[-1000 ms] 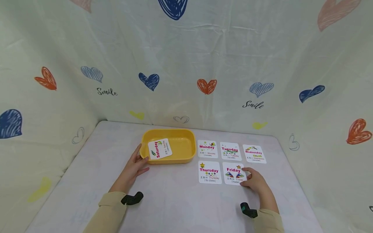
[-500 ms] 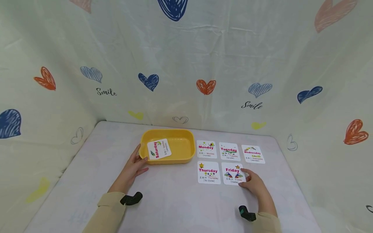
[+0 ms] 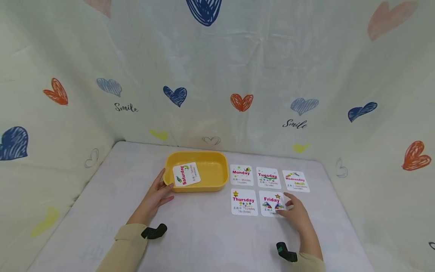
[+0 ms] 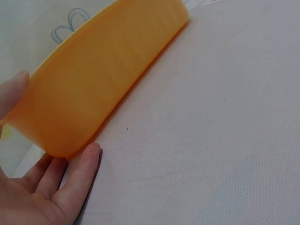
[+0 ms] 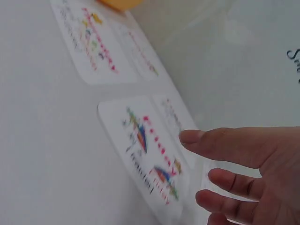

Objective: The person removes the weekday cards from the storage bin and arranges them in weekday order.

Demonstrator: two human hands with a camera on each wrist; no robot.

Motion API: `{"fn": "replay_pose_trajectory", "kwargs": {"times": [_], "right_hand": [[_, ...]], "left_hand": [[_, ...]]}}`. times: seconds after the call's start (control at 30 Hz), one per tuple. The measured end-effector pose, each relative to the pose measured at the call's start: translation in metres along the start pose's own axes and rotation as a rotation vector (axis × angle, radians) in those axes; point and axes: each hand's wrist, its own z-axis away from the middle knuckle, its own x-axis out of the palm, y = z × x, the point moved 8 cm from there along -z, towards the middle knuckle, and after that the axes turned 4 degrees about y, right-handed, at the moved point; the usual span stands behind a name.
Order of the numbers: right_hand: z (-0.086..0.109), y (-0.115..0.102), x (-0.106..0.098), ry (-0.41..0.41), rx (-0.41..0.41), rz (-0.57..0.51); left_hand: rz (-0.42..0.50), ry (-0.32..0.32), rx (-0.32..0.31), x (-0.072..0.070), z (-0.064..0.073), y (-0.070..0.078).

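In the head view my left hand (image 3: 153, 198) holds the left end of a yellow plastic tray (image 3: 215, 173). The left wrist view has the thumb at the tray's rim and fingertips low against its corner. A white "Saturday" card (image 3: 187, 174) lies turned sideways inside the tray. On the right, my right hand (image 3: 296, 212) hovers over the right edge of the "Friday" card (image 3: 270, 202), thumb and fingers apart. The right wrist view shows nothing between these fingers (image 5: 229, 206), and the card flat on the table.
The "Thursday" card (image 3: 244, 206) lies left of Friday. Behind them stand in a row the "Monday" (image 3: 241, 177), "Tuesday" (image 3: 268, 180) and "Wednesday" (image 3: 296, 183) cards, all flat. The white-covered table (image 3: 210, 238) meets a heart-printed curtain (image 3: 204, 56) at its back edge.
My right hand has let go of the Friday card's edge and risen slightly over it. The left hand and the tray stay where they were.
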Motion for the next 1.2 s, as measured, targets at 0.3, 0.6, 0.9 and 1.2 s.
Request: {"fn": "replay_pose_trajectory", "kwargs": {"times": [0.3,0.6,0.9,1.2], "right_hand": [[0.003,-0.068,0.013,0.037,-0.119,-0.222],[0.008,-0.114,0.045,0.099,-0.171,-0.427],[0.010,-0.158,0.072,0.056,-0.225,-0.614],[0.016,-0.207,0.104,-0.126,-0.411,-0.718]], "left_hand": [[0.015,0.002,-0.006,0.000,-0.001,0.000],[0.002,-0.002,-0.005,0.000,-0.002,-0.001],[0.005,-0.005,-0.005,0.001,-0.003,-0.001],[0.009,-0.007,-0.005,0.001,-0.002,0.000]]}}
